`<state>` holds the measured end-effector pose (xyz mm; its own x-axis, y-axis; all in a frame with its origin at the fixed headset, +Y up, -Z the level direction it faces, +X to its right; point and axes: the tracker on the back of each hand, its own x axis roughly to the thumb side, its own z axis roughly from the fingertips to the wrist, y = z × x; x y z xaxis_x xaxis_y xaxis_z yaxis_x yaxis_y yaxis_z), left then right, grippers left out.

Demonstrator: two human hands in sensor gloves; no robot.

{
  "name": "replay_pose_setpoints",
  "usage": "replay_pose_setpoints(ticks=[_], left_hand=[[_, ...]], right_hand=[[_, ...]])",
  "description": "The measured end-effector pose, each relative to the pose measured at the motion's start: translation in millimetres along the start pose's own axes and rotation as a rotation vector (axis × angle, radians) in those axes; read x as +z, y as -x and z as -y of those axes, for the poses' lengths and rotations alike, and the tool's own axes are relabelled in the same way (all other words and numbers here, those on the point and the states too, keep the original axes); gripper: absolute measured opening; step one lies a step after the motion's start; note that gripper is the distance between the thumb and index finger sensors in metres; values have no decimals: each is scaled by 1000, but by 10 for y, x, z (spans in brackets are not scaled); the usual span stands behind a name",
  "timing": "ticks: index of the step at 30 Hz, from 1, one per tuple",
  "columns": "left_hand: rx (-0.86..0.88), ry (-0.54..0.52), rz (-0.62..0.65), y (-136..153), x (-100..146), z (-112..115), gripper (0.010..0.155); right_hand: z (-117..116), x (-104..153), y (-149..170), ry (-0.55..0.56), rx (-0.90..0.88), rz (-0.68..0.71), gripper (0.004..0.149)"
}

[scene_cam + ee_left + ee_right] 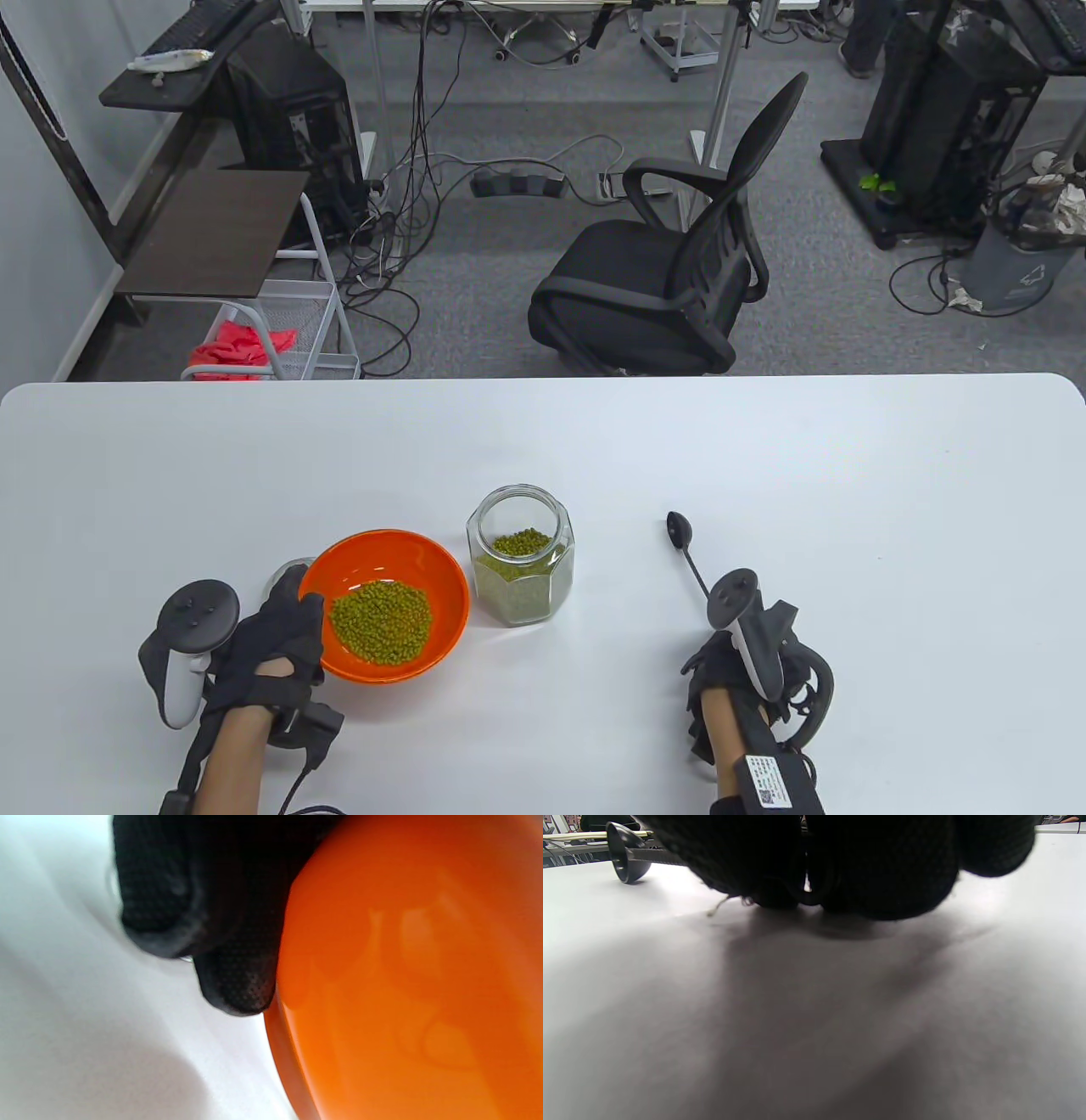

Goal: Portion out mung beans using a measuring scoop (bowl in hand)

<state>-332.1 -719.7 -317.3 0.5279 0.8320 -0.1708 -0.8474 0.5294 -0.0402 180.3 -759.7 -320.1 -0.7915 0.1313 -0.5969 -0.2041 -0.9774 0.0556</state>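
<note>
An orange bowl (441, 586) with a heap of mung beans (382, 622) is at the front left of the white table. My left hand (284, 624) grips its left rim; the left wrist view shows my gloved fingers (237, 984) against the bowl's outer wall (403, 984). I cannot tell whether the bowl is off the table. An open glass jar (520, 567), partly filled with mung beans, stands just right of the bowl. My right hand (721, 658) holds the handle of a black measuring scoop (680, 531), whose empty cup (625, 855) rests on the table.
A clear lid (284, 573) lies behind my left hand, partly hidden by the bowl. The table's far edge (543, 378) runs across the middle of the table view, with an office chair (670, 272) beyond it.
</note>
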Motion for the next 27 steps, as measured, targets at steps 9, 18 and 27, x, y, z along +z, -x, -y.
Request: replay_pose_setpoints(ticks=[9,18,27], left_hand=[[-2,2,1,1,-2,-7,63],[-57,49,-11,2,-5,-7,63],[-71,80,-49,26,-10,-49,61]], right_hand=[[19,2,11,-10,10,0,42],[32,-7,26,-29,-15,2,46],[308,133,38,75,-178,84,56]])
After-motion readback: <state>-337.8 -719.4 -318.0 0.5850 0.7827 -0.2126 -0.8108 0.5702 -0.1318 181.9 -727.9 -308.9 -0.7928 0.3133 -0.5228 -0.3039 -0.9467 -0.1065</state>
